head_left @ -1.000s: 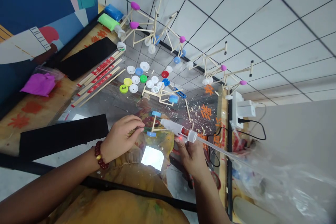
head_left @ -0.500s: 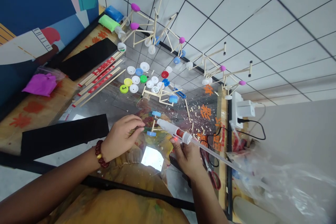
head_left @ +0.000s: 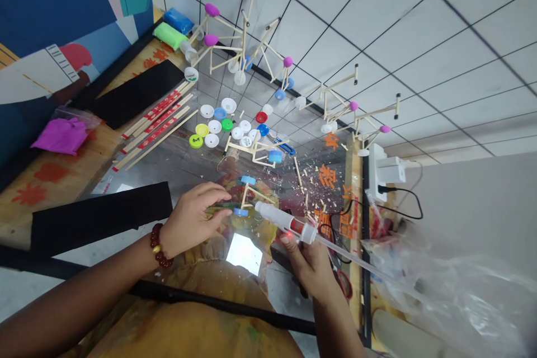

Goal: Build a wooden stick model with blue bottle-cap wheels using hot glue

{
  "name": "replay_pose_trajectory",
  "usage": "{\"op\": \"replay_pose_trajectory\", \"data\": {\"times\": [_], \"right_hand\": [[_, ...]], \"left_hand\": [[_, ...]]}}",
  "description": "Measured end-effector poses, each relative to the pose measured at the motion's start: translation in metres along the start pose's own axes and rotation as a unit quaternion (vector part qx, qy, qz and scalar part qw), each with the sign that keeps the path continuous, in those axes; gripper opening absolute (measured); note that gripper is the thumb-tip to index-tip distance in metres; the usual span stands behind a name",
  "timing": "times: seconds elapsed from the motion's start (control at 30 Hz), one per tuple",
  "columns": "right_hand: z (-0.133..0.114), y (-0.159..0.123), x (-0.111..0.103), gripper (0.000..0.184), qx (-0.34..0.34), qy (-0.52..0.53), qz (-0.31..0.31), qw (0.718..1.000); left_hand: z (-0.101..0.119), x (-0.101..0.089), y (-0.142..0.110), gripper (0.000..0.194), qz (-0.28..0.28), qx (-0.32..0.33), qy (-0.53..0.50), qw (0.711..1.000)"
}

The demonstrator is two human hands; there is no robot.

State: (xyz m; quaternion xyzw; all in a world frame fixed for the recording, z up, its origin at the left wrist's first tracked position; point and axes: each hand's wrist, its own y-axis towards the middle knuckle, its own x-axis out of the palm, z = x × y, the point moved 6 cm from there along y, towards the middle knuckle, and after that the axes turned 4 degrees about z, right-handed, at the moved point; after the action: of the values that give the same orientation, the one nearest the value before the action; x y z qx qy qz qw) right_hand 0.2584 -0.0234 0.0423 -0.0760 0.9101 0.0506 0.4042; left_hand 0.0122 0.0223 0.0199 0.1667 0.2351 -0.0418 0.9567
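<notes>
My right hand is wrapped round a white hot glue gun, a long clear glue stick trailing from its back end. Its nozzle points left, close to a small frame of wooden sticks that has a blue bottle cap at one end and another blue cap at the other. Just left of that frame is my left hand, thumb and fingers apart, with nothing visible between them. A second stick frame with a blue cap lies beyond.
Loose bottle caps in several colours lie mid-table. Chopsticks in red wrappers and black strips are on the left. Finished-looking stick models stand along the wall. Stick scraps and a power adapter are on the right.
The glue gun has moved right and slightly down, its nozzle drawing back from the stick frame. My left hand's fingers have parted a little more beside the frame.
</notes>
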Motion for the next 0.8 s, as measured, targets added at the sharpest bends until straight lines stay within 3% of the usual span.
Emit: {"op": "replay_pose_trajectory", "data": {"times": [0.17,0.4,0.8], "right_hand": [[-0.006,0.004,-0.005,0.026,-0.041,-0.04,0.018,0.998],[-0.009,0.01,-0.004,0.03,-0.05,-0.082,-0.007,0.995],[-0.006,0.009,-0.004,0.026,-0.058,-0.069,-0.001,0.996]], "left_hand": [[-0.001,0.001,-0.001,0.021,-0.003,0.003,0.001,1.0],[-0.003,0.001,-0.001,0.022,-0.002,-0.007,-0.007,1.0],[-0.003,0.001,0.0,0.021,-0.005,-0.009,-0.009,1.0]]}}
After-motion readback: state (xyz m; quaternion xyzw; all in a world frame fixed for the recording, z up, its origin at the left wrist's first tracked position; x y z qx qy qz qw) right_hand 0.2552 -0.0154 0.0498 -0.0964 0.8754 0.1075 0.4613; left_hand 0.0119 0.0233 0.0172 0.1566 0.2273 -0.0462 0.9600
